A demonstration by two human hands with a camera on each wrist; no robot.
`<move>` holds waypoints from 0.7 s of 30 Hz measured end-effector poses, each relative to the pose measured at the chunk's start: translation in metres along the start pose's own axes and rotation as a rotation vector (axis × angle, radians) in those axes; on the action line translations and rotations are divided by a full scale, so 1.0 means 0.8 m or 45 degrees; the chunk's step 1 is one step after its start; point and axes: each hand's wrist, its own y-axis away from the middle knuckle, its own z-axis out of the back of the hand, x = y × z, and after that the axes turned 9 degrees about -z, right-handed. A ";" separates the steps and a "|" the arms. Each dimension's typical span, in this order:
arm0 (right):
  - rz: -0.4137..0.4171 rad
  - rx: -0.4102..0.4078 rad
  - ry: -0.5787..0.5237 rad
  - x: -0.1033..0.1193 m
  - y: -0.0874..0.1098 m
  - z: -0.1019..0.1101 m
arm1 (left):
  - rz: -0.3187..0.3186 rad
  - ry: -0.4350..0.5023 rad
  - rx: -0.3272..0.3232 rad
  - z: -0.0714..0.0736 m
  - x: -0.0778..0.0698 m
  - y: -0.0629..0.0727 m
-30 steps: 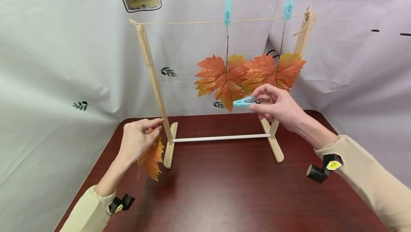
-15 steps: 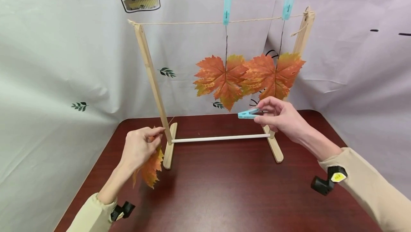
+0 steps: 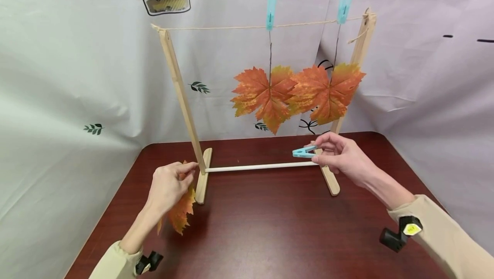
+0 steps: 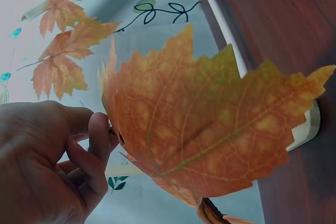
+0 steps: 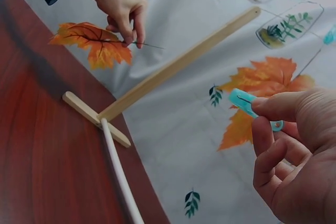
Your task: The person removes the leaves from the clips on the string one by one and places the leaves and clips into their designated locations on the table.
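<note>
My left hand [image 3: 170, 187] pinches the thin stem of an orange artificial maple leaf [image 4: 210, 114], which hangs below the fingers beside the rack's left post. In the right wrist view the stem sticks out past the fingertips. Between thumb and fingers, my right hand [image 3: 341, 157] holds a light blue clothespin [image 3: 304, 152] in front of the rack's right foot, its tip pointing left. Two more leaves hang by their stems from the string [image 3: 216, 28]: one leaf [image 3: 266, 97] near the middle, another leaf [image 3: 328, 92] on the right, each under a blue clothespin [image 3: 271, 11].
The wooden rack has a left post [image 3: 181, 99], a right post [image 3: 362, 41] and a white crossbar [image 3: 262, 167] low between its feet. It stands on a dark red table [image 3: 254, 227]. Behind it hangs a pale printed cloth [image 3: 96, 56].
Both hands have moved down, the left with its leaf and the right with its clothespin. The right hand has also drifted slightly right, away from the hanging leaves.
</note>
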 end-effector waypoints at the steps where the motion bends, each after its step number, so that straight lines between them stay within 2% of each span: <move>1: -0.007 -0.004 -0.003 -0.003 0.001 0.000 | 0.006 -0.002 0.006 -0.001 0.000 0.002; 14: -0.063 -0.009 -0.056 -0.044 0.015 -0.002 | 0.095 -0.039 0.107 -0.010 0.002 0.019; 21: -0.096 -0.033 -0.077 -0.062 0.021 -0.003 | 0.102 -0.038 0.120 -0.014 0.002 0.026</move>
